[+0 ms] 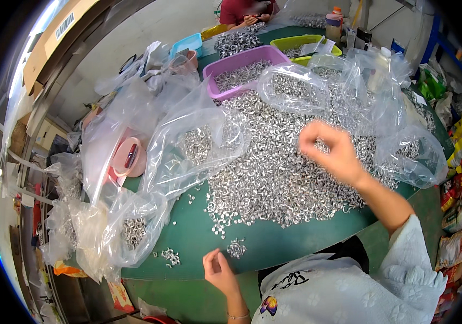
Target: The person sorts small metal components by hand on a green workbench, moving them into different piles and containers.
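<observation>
A wide heap of small, shiny, curved metal pieces point(274, 183) covers the middle of the green table point(198, 216). Over its right side hovers my right hand point(332, 154), slightly blurred, thumb and forefinger closed into a ring; anything between the tips is too small to make out. My left hand point(218, 270) is at the table's front edge with its fingers curled in a pinch, and I cannot see what they hold. Just beside it lies a small cluster of the pieces point(236, 248). Another little cluster point(171, 257) sits farther left.
Clear plastic bags point(188, 140) with metal pieces stand left; more bags point(409, 156) lie right. A purple basin point(236, 63) and a lime-green tray point(290, 42) sit behind the heap. A pink container point(129, 157) is left. Across the table sits another person point(242, 12).
</observation>
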The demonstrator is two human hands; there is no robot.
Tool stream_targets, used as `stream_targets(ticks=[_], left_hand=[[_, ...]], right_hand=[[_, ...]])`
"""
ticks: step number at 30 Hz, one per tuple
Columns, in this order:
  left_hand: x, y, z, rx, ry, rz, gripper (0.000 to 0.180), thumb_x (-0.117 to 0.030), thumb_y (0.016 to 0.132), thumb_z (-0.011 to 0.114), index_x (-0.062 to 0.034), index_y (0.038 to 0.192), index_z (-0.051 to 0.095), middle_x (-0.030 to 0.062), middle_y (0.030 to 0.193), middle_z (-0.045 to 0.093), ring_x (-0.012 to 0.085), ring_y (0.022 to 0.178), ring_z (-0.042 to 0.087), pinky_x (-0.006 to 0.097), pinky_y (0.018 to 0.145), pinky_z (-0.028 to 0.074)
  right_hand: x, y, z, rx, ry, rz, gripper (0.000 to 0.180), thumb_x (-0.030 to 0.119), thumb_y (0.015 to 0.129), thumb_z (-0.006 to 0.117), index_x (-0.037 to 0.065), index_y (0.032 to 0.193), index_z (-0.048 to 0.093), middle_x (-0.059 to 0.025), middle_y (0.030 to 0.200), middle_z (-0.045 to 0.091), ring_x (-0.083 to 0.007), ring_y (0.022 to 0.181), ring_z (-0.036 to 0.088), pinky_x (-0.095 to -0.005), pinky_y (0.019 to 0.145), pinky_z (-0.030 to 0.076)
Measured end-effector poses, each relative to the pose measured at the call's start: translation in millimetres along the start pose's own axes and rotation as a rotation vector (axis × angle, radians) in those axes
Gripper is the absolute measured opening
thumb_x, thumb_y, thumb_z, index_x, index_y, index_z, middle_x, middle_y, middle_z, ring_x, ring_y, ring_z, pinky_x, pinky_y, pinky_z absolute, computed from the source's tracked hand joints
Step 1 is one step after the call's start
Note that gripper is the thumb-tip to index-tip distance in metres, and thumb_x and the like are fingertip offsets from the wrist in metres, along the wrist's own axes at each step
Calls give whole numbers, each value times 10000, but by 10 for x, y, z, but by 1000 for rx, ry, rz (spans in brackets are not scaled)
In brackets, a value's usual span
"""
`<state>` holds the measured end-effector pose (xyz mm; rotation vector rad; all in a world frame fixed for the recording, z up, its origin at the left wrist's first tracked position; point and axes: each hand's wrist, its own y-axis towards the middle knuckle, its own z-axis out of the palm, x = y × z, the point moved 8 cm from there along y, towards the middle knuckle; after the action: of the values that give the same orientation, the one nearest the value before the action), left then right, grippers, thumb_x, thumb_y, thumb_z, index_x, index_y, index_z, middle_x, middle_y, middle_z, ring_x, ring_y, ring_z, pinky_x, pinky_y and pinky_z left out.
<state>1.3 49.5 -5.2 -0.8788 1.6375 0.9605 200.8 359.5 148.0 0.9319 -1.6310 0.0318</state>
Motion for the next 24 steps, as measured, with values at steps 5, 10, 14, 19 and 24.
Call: stream_targets(ticks=[5, 10, 14, 19, 24], left_hand=[[-70, -58, 72, -72, 108, 38, 128, 71, 878, 567, 24, 977, 633, 61, 977, 564, 140, 840, 554, 233, 749, 459], [-183, -32, 198, -78, 325, 70, 85, 21, 883, 576, 7, 947, 631, 53, 914, 592, 123, 736, 521, 243, 655, 421], [-180, -51, 204, -171, 416, 104, 101, 19, 854, 592, 7, 944, 636, 58, 848, 580, 151, 687, 520, 267, 630, 429], [-407, -18, 291, -68, 549, 233, 93, -41, 881, 642, -8, 967, 656, 121, 833, 622, 211, 666, 593, 313, 623, 494], [-285, -37, 301, -14, 556, 197, 95, -49, 887, 636, -8, 971, 651, 121, 843, 616, 206, 653, 580, 307, 607, 483]], right_hand=[[166, 1273, -788, -352, -54, -226, 245, 186, 904, 668, -23, 1028, 690, -18, 873, 677, -65, 773, 584, -229, 717, 475], [-795, 2371, -1295, -578, 120, -52, 190, 173, 859, 707, -6, 923, 717, 7, 777, 647, -57, 682, 532, -224, 599, 410], [-1711, 2737, -1362, -702, 123, 129, 208, 165, 816, 724, -18, 913, 734, -31, 758, 669, -90, 678, 563, -257, 614, 442], [-2379, 2786, -1273, -754, 160, 280, 205, 168, 816, 728, -10, 916, 743, -55, 812, 704, -115, 709, 604, -273, 667, 477], [-2778, 2860, -1247, -748, 207, 312, 202, 148, 825, 717, -15, 942, 742, -72, 857, 719, -132, 747, 626, -276, 700, 491]])
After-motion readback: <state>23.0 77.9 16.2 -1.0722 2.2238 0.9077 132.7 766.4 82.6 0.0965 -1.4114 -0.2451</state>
